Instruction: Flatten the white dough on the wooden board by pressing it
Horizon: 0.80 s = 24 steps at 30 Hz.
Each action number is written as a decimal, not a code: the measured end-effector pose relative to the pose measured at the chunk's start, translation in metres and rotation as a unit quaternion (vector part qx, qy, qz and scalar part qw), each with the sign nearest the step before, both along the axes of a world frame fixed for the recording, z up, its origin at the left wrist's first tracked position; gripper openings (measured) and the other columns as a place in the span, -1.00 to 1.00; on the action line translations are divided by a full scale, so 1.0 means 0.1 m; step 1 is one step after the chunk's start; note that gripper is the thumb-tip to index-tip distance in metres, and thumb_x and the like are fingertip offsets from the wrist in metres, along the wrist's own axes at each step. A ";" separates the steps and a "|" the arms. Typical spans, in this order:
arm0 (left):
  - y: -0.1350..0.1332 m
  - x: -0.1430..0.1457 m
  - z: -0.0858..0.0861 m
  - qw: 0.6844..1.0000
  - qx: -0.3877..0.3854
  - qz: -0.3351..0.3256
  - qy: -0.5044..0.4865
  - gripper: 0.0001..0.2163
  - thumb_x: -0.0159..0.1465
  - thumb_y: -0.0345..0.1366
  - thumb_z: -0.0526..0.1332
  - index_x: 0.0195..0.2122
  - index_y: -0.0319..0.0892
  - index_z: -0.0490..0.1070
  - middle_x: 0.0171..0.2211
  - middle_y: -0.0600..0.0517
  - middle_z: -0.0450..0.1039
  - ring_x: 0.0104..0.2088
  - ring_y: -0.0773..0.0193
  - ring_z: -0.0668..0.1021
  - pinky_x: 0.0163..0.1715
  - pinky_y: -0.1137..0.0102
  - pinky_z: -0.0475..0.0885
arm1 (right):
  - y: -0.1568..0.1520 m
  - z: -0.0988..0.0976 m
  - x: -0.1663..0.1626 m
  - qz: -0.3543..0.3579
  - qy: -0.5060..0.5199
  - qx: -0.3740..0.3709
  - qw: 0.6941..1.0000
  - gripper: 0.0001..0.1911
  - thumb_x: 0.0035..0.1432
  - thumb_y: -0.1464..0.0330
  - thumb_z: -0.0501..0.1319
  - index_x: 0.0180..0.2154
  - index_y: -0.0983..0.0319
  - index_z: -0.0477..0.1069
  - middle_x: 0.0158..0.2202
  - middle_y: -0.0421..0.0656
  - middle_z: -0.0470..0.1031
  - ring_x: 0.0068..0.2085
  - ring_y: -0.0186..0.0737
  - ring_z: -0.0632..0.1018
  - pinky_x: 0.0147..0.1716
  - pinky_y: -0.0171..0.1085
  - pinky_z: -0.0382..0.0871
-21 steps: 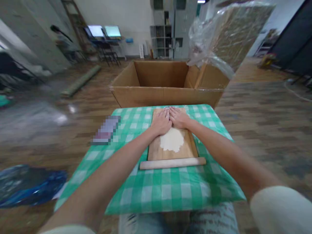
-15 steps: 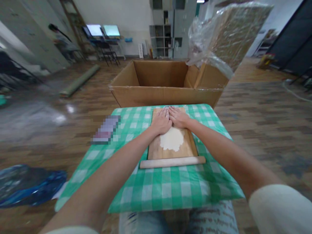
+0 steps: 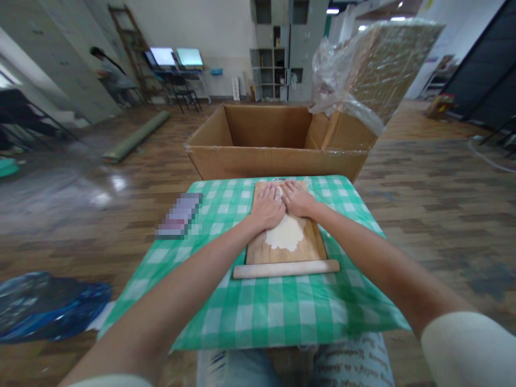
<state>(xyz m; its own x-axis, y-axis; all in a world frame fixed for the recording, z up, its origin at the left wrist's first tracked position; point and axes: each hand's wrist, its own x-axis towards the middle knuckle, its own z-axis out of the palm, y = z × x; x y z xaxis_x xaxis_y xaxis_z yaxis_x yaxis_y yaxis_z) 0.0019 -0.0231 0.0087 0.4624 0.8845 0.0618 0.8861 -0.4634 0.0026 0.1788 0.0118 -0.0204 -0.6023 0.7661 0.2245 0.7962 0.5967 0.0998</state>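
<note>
A flat sheet of pale dough lies on a wooden board set on a green-and-white checked cloth. My left hand and my right hand lie side by side, palms down, fingers together, on the far part of the dough. Whether the fingers curl over a fold of dough is hidden beneath them. A wooden rolling pin lies crosswise at the board's near edge, untouched.
A large open cardboard box stands just beyond the table, with a plastic-wrapped slab leaning out of its right side. A blurred flat object lies at the cloth's left edge. Blue plastic lies on the floor left. A person stands far off.
Both hands stay pressed on the far part of the dough. The view has shifted slightly; the board, dough and rolling pin have not moved.
</note>
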 end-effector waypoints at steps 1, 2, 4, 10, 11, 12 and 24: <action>-0.02 0.00 0.00 1.000 -0.006 -0.009 0.000 -0.32 0.50 -0.16 -0.23 0.52 -0.54 -0.02 0.57 -0.27 -0.09 0.58 -0.01 -0.05 0.56 0.13 -0.17 | 0.00 -0.01 0.00 0.020 -0.003 0.007 1.000 -0.36 0.46 0.36 -0.10 0.38 0.66 0.21 0.44 0.36 0.23 0.52 0.19 0.20 0.51 0.23 -0.04; -0.04 0.01 0.01 1.000 -0.014 -0.015 -0.002 -0.32 0.49 -0.16 -0.22 0.52 -0.55 -0.04 0.57 -0.27 -0.09 0.58 0.00 -0.04 0.56 0.15 -0.15 | 0.00 -0.02 0.01 0.043 -0.006 0.014 0.999 -0.36 0.45 0.38 -0.10 0.38 0.67 0.22 0.44 0.36 0.23 0.51 0.18 0.21 0.51 0.22 -0.02; -0.05 0.01 0.01 1.000 -0.027 -0.014 -0.010 -0.31 0.49 -0.16 -0.21 0.52 -0.58 -0.06 0.57 -0.29 -0.10 0.58 -0.01 -0.02 0.55 0.16 -0.11 | 0.00 -0.04 0.02 0.079 -0.008 0.028 0.996 -0.37 0.45 0.39 -0.11 0.36 0.67 0.24 0.44 0.36 0.24 0.51 0.19 0.22 0.50 0.21 0.03; -0.07 0.02 0.01 0.999 -0.014 0.007 -0.037 -0.32 0.48 -0.14 -0.18 0.52 -0.50 -0.01 0.55 -0.28 0.01 0.56 -0.04 0.05 0.53 0.06 -0.04 | -0.03 -0.04 0.03 0.049 -0.010 0.026 0.998 -0.35 0.46 0.38 -0.11 0.35 0.74 0.22 0.41 0.45 0.22 0.51 0.29 0.19 0.49 0.28 0.03; -0.09 0.02 0.01 0.999 -0.012 0.012 -0.038 -0.32 0.48 -0.14 -0.18 0.52 -0.50 -0.01 0.54 -0.30 0.02 0.56 -0.05 0.06 0.53 0.05 -0.03 | -0.05 -0.04 0.03 0.039 -0.005 0.021 0.999 -0.35 0.47 0.37 -0.12 0.36 0.73 0.21 0.42 0.44 0.21 0.51 0.29 0.18 0.48 0.30 0.03; -0.11 0.02 0.01 0.999 -0.011 0.014 -0.038 -0.32 0.48 -0.14 -0.18 0.52 -0.51 -0.01 0.54 -0.31 0.02 0.56 -0.06 0.06 0.53 0.05 -0.03 | -0.07 -0.04 0.04 0.032 0.001 0.016 0.999 -0.35 0.47 0.36 -0.12 0.38 0.71 0.20 0.43 0.43 0.20 0.52 0.29 0.17 0.48 0.31 0.04; -0.14 0.02 0.01 0.999 -0.046 0.012 -0.021 -0.26 0.47 -0.09 -0.19 0.51 -0.61 -0.09 0.56 -0.37 -0.14 0.57 -0.13 -0.01 0.55 0.06 -0.11 | -0.07 -0.01 0.06 0.093 -0.022 -0.021 0.995 -0.35 0.47 0.37 -0.11 0.41 0.69 0.13 0.48 0.36 0.10 0.54 0.20 0.11 0.53 0.18 -0.03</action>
<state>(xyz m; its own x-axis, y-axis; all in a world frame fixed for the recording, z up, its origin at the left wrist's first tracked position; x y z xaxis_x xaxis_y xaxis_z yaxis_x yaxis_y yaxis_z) 0.0037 -0.0366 0.0096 0.4401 0.8980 -0.0011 0.8949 -0.4385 0.0826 0.1845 0.0043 -0.0210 -0.7428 0.6487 0.1657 0.6673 0.7375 0.1040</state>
